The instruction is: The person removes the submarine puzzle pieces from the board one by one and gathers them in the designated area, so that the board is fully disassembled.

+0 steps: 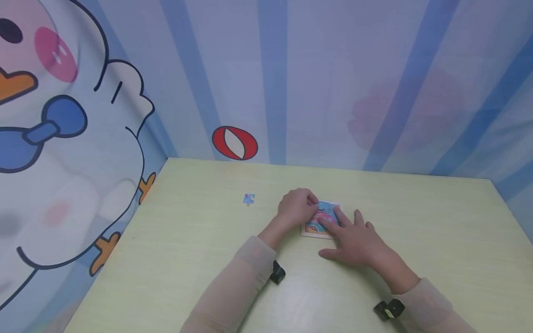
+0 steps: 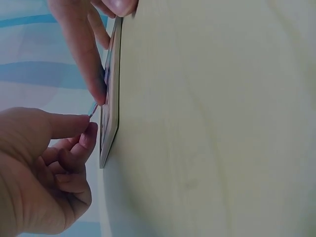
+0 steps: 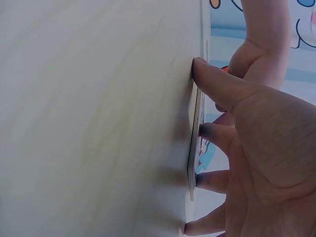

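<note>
A small jigsaw puzzle with a pale frame [image 1: 317, 234] and a colourful blue and pink picture lies flat on the table. At its left edge my left hand [image 1: 296, 206] pinches a thin puzzle piece [image 2: 93, 109] between thumb and finger, tilted up over the picture in the left wrist view. My right hand [image 1: 359, 243] lies over the right part of the puzzle with fingers spread. Its fingertips press on the picture and frame, while the thumb rests on the table in front. The hands hide part of the picture.
One loose blue puzzle piece [image 1: 249, 199] lies on the light wooden table [image 1: 200, 231], left of the puzzle. A striped blue cloth [image 1: 325, 83] with cartoon prints hangs behind and to the left. Black wrist cameras [image 1: 389, 309] sit at both sleeves.
</note>
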`<state>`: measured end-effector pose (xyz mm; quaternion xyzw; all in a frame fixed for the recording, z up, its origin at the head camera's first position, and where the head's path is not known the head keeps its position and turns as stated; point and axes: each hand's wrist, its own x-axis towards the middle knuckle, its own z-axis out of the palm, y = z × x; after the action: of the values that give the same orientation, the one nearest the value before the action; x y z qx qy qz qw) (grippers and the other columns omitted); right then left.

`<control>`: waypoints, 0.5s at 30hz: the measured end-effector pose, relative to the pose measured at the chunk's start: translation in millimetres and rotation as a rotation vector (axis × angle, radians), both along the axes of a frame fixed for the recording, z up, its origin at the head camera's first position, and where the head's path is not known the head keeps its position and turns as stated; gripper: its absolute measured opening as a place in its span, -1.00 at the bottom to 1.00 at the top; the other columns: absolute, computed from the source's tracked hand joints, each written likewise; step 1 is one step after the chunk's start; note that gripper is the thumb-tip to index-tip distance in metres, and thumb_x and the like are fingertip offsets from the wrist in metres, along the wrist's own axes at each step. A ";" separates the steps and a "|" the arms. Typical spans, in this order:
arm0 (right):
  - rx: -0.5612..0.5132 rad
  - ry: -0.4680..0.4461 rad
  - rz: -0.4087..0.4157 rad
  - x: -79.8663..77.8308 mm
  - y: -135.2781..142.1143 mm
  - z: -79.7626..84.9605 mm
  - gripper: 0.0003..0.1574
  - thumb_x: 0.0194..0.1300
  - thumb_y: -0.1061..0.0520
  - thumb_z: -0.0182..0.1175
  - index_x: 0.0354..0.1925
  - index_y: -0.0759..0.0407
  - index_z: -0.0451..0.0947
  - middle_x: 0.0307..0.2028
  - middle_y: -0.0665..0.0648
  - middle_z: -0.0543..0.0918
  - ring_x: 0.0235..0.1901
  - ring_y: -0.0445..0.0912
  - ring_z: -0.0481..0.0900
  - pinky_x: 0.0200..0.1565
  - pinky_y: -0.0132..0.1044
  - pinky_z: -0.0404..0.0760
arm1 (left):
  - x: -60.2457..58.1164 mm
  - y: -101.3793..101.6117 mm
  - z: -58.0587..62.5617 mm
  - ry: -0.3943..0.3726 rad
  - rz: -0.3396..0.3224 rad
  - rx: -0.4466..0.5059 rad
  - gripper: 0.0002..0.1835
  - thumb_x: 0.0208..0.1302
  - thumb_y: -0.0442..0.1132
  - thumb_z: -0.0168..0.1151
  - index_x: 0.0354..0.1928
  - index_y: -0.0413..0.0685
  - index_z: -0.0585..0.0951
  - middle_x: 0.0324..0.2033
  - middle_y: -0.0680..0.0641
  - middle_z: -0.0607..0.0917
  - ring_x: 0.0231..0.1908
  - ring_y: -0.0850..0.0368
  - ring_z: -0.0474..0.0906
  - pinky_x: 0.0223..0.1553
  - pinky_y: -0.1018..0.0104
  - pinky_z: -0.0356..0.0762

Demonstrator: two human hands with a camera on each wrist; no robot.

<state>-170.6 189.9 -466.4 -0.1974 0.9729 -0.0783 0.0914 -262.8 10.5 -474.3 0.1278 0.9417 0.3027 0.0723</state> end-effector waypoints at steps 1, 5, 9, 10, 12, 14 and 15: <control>0.001 0.000 -0.001 -0.3 0.3 -0.6 0.10 0.29 -0.54 0.21 0.60 -0.14 0.22 0.56 0.42 0.13 0.33 0.70 0.12 0.07 0.57 0.35 | -0.1 -0.6 0.2 -0.002 0.000 0.012 -0.86 0.38 -0.10 0.38 -0.10 0.11 0.78 -0.30 0.18 0.75 -0.26 0.26 0.65 -0.25 0.30 0.57; 0.002 -0.003 -0.002 -1.4 1.1 -2.5 0.10 0.29 -0.55 0.21 0.60 -0.15 0.21 0.56 0.42 0.11 0.33 0.71 0.11 0.06 0.58 0.35 | -0.6 -4.5 1.1 0.000 -0.003 0.056 -0.86 0.37 -0.09 0.38 -0.12 0.10 0.79 -0.31 0.18 0.75 -0.27 0.27 0.65 -0.22 0.29 0.57; -0.002 -0.009 -0.003 -1.3 0.7 -2.2 0.11 0.27 -0.58 0.19 0.60 -0.15 0.22 0.56 0.42 0.11 0.34 0.72 0.09 0.07 0.59 0.34 | 0.0 -11.8 3.9 -0.002 0.003 0.097 -0.87 0.37 -0.10 0.39 -0.14 0.08 0.78 -0.31 0.15 0.75 -0.27 0.25 0.65 -0.20 0.26 0.57; -0.004 -0.009 -0.003 -1.0 0.4 -1.8 0.12 0.27 -0.58 0.19 0.60 -0.14 0.23 0.56 0.42 0.11 0.33 0.72 0.09 0.07 0.60 0.33 | 0.1 -14.1 4.7 -0.004 0.008 0.104 -0.88 0.37 -0.10 0.39 -0.14 0.08 0.78 -0.31 0.15 0.75 -0.27 0.25 0.65 -0.19 0.26 0.57; -0.007 -0.013 -0.006 -0.9 0.1 -1.5 0.12 0.27 -0.58 0.19 0.59 -0.15 0.23 0.56 0.41 0.10 0.34 0.72 0.09 0.09 0.60 0.32 | -0.1 -19.1 6.0 -0.010 0.018 0.119 -0.88 0.37 -0.10 0.38 -0.15 0.07 0.78 -0.32 0.15 0.74 -0.27 0.24 0.65 -0.17 0.24 0.57; -0.010 -0.016 -0.010 -0.8 -0.2 -0.9 0.12 0.26 -0.58 0.19 0.59 -0.15 0.23 0.57 0.41 0.10 0.34 0.72 0.08 0.10 0.60 0.31 | -0.7 -25.0 6.9 -0.017 0.029 0.134 -0.88 0.38 -0.10 0.38 -0.15 0.07 0.78 -0.32 0.14 0.74 -0.26 0.23 0.65 -0.15 0.23 0.57; -0.010 -0.017 -0.013 -0.7 -0.2 -0.6 0.12 0.26 -0.58 0.20 0.60 -0.15 0.23 0.57 0.41 0.10 0.35 0.72 0.08 0.10 0.60 0.31 | -1.1 -28.3 7.3 -0.019 0.035 0.140 -0.88 0.39 -0.10 0.37 -0.15 0.06 0.77 -0.32 0.14 0.74 -0.26 0.22 0.64 -0.14 0.22 0.57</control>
<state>-171.3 189.6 -466.9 -0.1910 0.9729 -0.0853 0.0984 -263.9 -17.8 -467.1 0.1132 0.9195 0.3704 0.0670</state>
